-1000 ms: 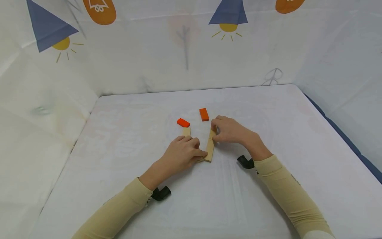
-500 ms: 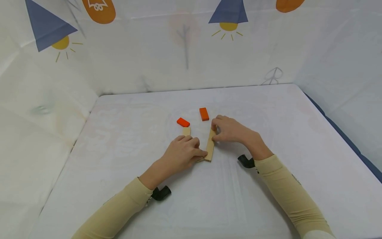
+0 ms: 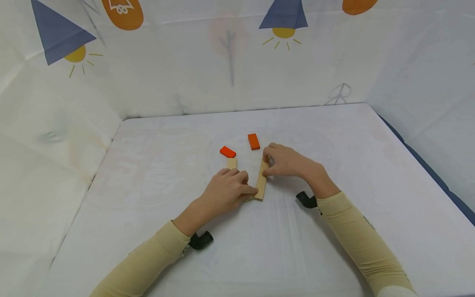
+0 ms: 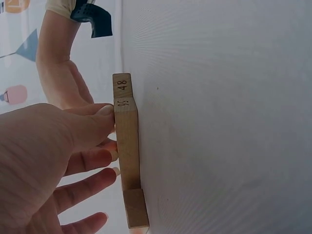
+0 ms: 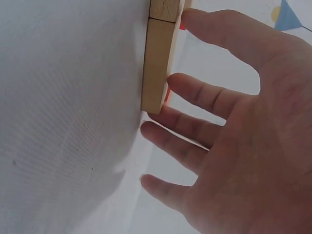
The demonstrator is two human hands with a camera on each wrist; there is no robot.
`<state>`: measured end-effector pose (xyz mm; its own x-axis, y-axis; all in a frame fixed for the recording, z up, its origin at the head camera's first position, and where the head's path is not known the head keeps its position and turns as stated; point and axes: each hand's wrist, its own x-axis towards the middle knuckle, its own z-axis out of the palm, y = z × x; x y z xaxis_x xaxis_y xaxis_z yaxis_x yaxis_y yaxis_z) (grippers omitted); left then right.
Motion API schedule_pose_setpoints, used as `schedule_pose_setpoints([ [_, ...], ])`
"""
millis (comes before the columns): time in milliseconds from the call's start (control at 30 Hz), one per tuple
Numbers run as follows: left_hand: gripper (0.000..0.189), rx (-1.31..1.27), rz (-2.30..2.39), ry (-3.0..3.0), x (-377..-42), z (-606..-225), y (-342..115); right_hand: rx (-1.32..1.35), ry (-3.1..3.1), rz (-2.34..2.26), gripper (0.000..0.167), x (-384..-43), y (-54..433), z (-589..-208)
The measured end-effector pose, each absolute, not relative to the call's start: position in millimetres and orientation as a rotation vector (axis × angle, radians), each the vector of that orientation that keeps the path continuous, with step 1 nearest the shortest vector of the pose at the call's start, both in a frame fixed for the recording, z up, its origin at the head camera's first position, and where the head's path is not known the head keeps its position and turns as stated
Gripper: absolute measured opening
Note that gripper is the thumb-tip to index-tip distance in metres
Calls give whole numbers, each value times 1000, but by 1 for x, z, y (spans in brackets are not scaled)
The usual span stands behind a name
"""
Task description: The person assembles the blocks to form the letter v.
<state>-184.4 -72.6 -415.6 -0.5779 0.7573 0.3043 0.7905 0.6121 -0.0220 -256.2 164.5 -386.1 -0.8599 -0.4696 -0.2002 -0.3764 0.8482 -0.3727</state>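
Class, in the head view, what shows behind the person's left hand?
Beyond the left hand, the end of a pale wooden block shows, with an orange block near it. The hand hides how far the wood runs.

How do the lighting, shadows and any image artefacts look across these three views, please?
Head: soft, fairly even light, with faint shadows beside the left sleeve and right sleeve; left wrist: faint fanned ripples across the white tabletop, yet the block marked 48 reads clearly; right wrist: similar ripples, plus a soft shadow left of the fingers.
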Motion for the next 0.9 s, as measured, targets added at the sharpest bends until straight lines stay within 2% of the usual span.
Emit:
schedule_pose_setpoints([
  [600,18,-1262,-156,-2570,-184,-414,-72,-647,2723,-477,33,-256,164,-385],
  [900,17,-1266,-168,-2527,-185,-417,-71,-676,2693,-508,23,-262,171,-386],
])
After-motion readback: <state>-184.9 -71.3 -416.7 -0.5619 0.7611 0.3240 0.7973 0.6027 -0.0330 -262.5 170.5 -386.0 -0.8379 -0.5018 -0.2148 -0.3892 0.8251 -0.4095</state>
